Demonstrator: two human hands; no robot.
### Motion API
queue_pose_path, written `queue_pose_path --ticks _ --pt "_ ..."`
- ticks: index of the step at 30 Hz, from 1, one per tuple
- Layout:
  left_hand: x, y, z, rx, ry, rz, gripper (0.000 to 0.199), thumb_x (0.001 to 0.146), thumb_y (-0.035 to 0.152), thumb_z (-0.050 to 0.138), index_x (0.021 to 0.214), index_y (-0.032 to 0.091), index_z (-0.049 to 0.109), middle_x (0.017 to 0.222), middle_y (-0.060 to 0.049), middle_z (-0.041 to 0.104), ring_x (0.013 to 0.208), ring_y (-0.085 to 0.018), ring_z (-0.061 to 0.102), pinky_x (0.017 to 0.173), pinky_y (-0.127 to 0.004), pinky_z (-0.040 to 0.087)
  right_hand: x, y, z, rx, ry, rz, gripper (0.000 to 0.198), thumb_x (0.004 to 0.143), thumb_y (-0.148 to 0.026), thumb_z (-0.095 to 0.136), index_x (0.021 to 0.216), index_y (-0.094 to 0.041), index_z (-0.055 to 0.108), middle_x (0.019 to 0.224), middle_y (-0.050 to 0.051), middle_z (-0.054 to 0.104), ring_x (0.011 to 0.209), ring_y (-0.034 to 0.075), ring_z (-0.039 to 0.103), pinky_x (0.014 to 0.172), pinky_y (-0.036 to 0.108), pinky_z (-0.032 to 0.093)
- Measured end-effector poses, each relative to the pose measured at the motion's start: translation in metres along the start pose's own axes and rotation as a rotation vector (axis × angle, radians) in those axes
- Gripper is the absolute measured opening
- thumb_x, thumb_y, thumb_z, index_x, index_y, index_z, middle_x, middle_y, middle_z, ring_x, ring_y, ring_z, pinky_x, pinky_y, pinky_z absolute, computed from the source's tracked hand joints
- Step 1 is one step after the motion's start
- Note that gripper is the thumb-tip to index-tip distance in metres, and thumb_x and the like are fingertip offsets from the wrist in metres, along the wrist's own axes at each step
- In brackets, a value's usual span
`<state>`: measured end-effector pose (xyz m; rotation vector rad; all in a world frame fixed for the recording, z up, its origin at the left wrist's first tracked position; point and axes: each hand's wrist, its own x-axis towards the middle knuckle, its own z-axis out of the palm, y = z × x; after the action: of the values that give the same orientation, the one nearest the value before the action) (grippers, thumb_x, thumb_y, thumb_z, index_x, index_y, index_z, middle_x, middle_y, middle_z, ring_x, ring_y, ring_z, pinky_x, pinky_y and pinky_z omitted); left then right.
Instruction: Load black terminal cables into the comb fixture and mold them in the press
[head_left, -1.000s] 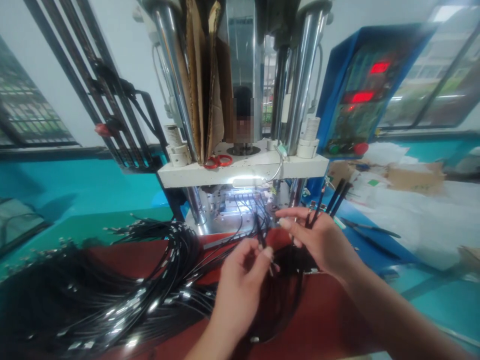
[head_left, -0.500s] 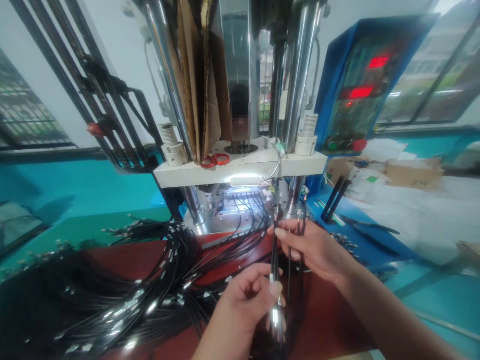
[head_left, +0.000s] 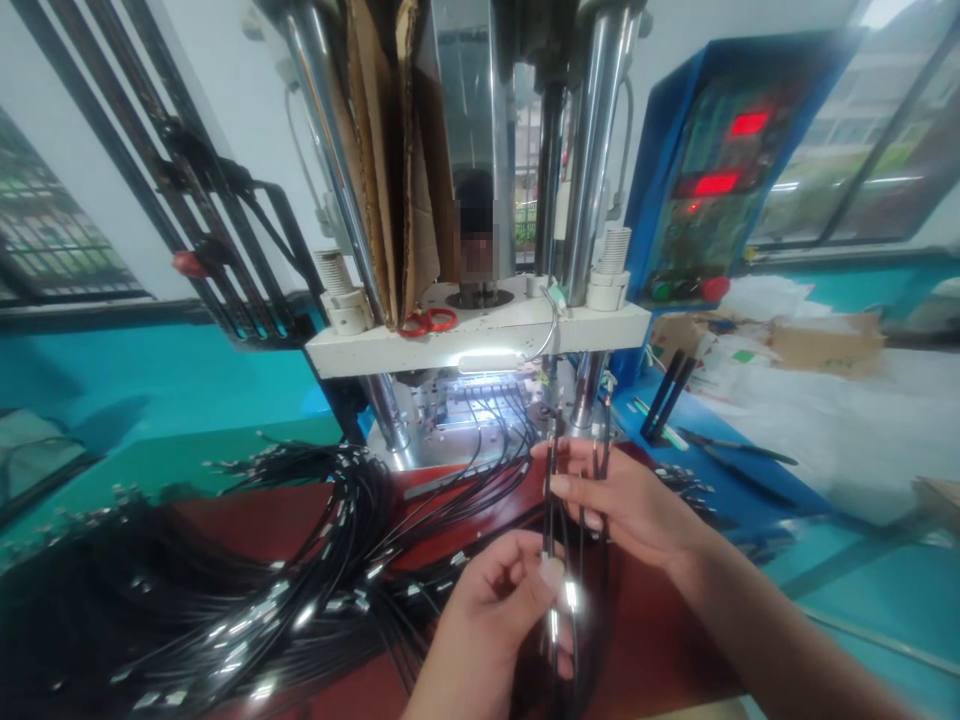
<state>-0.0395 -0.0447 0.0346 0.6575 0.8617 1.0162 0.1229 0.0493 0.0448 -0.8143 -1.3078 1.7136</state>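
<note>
Running from one hand to the other above the table [head_left: 660, 650], black cables [head_left: 549, 520] are pinched by thumb and fingers of the left hand [head_left: 502, 610] and held between the fingers of the right hand [head_left: 619, 500]. The strands are best kept straight and lightly separated, so that tangling is avoided. Beyond the right hand, red displays [head_left: 716, 183] are lit, but no writing can be read.

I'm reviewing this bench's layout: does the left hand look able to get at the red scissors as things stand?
Probably, once freed: the left hand grips black cables, but nothing visible stands in front of the red scissors on the white plate.
</note>
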Motion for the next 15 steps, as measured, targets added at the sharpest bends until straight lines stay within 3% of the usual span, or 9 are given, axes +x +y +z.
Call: queue_pose_path --ticks 4,7,10,15 --pt "0.001 -0.005 -0.010 0.077 0.024 0.060 0.030 0.080 0.040 0.073 0.092 0.015 0.062 0.068 -0.001 0.061 0.059 -0.010 0.055 0.059 -0.021 0.042 0.002 0.003 -0.005 -0.009 0.088 -0.049 0.030 0.079 -0.031 0.079 0.104 -0.017 0.068 0.077 0.000 0.061 0.052 0.003 0.042 0.043 0.014 0.030" --pt "0.000 -0.007 -0.018 0.162 0.029 0.035 0.030 0.079 0.042 0.074 0.088 0.016 0.061 0.068 0.001 0.061 0.057 -0.009 0.052 0.059 -0.022 0.040 0.006 0.005 -0.009 0.030 0.150 -0.078 0.030 0.082 -0.033 0.076 0.106 -0.019 0.067 0.070 -0.004 0.055 0.051 0.003 0.040 0.044 0.015 0.031" --pt "-0.003 -0.009 -0.020 0.228 0.002 -0.010 0.032 0.077 0.044 0.074 0.086 0.017 0.060 0.067 0.001 0.060 0.053 -0.008 0.047 0.054 -0.021 0.036 0.009 0.006 -0.010 0.001 0.140 -0.091 0.028 0.084 -0.035 0.074 0.105 -0.018 0.067 0.069 -0.004 0.054 0.048 0.002 0.038 0.043 0.015 0.030" --pt "-0.003 -0.010 -0.017 0.335 0.015 -0.050 0.036 0.083 0.052 0.065 0.080 0.016 0.057 0.063 0.003 0.055 0.051 -0.007 0.043 0.050 -0.021 0.030 0.008 0.010 -0.008 -0.059 0.076 -0.099 0.019 0.083 -0.034 0.074 0.087 -0.018 0.065 0.070 -0.004 0.054 0.049 0.003 0.038 0.042 0.016 0.029"
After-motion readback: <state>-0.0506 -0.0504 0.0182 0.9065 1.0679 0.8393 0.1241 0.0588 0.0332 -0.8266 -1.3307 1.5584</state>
